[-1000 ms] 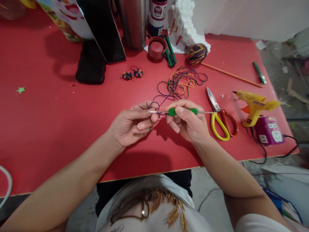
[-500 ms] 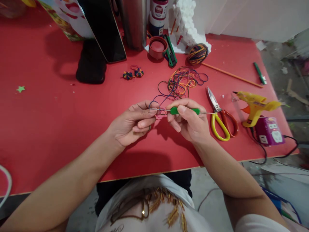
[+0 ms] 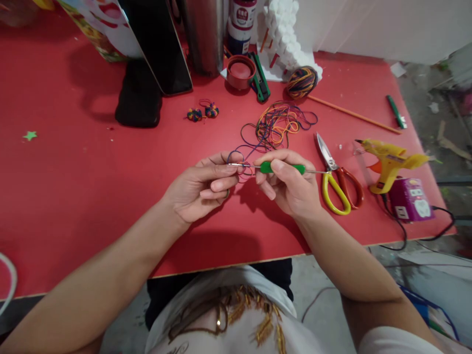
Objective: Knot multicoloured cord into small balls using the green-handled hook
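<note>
My right hand [image 3: 289,182] is closed around the green handle of a crochet hook [image 3: 282,168], whose thin metal shaft points left. Thumb and fingers of my left hand [image 3: 206,187] pinch multicoloured yarn [image 3: 246,167] near the hook's tip. Small loops of that yarn lie around the shaft between my hands. From there a strand leads up to a loose tangle of yarn [image 3: 276,127] on the red table. The ball of yarn [image 3: 302,82] rests behind it. Two small crocheted pieces [image 3: 202,113] lie farther left.
Scissors [image 3: 334,177] with yellow and red handles lie right of my right hand. Beyond them are a yellow glue gun [image 3: 391,160], a purple box [image 3: 411,199] and cords. A green cutter [image 3: 261,81], red lid [image 3: 240,72], phone [image 3: 158,44] and metal flask [image 3: 204,37] stand behind.
Almost nothing differs. My left fingers have shifted very slightly at the yarn by the hook's tip, and my right hand keeps its hold on the hook.
</note>
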Available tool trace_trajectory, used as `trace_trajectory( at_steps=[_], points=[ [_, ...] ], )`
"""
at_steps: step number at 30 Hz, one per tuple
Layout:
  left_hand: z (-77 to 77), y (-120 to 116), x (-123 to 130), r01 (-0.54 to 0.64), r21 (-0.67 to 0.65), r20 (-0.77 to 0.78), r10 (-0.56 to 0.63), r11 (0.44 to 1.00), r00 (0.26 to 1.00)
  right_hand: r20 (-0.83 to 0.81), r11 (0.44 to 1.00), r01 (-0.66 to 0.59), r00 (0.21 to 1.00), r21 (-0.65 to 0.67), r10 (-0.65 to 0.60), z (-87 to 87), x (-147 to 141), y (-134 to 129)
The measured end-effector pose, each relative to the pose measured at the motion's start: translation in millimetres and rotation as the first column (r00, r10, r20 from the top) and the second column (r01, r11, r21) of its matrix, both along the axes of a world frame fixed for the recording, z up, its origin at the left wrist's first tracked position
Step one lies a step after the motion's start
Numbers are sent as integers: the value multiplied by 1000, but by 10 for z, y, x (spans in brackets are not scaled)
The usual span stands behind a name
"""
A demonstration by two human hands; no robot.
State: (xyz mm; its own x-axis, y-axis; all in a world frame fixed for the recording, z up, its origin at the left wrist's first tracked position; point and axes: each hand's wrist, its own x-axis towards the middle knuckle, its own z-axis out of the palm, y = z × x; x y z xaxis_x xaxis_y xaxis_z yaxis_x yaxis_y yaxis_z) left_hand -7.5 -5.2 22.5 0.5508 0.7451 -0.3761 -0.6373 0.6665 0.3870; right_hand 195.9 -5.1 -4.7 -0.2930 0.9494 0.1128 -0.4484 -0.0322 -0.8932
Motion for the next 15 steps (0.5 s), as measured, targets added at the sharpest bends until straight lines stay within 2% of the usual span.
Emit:
trace_trajectory(
  at_steps=[6,11,15],
  points=[
    [38,-12,37,-43,-55,-10,42,998,999,11,1000,-5,1000,-12,5,7,-8,5],
    [-21,-29,48,-53,31,-44,54,998,998,-22,1000,13,1000,-20,-13,26,-31,2],
    [-40,-24,56,-75,44,-51,77,996,996,-31,999,23,999,-22,-24,23,-36,6]
  ],
)
